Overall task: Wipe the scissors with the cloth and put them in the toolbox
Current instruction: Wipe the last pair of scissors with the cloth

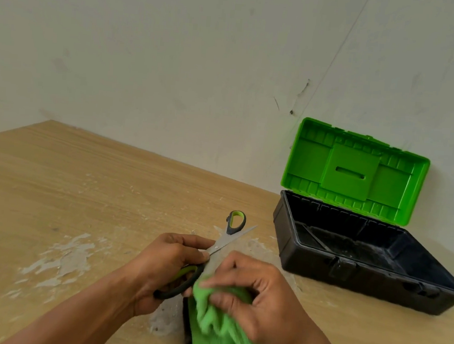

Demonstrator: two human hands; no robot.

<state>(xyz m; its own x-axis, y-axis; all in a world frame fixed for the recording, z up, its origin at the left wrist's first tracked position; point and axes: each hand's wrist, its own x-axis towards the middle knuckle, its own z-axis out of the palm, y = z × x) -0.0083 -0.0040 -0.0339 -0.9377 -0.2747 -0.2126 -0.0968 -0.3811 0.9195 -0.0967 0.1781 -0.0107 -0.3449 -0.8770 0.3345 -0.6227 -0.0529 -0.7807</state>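
My left hand (170,260) grips the scissors (228,240) near the pivot and lower handle. They have green and black handles and are spread open, one blade pointing up right, the other handle loop sticking up behind. My right hand (253,292) bunches a green cloth (215,321) just below the scissors, touching the lower handle. The toolbox (322,259) stands open at the right, black base apparently empty, green lid (355,169) leaning back against the wall.
The wooden table (82,186) has worn, flaking white patches around my hands. A pale wall runs close behind the table and the toolbox. A dark edge of something lies under the cloth at the bottom.
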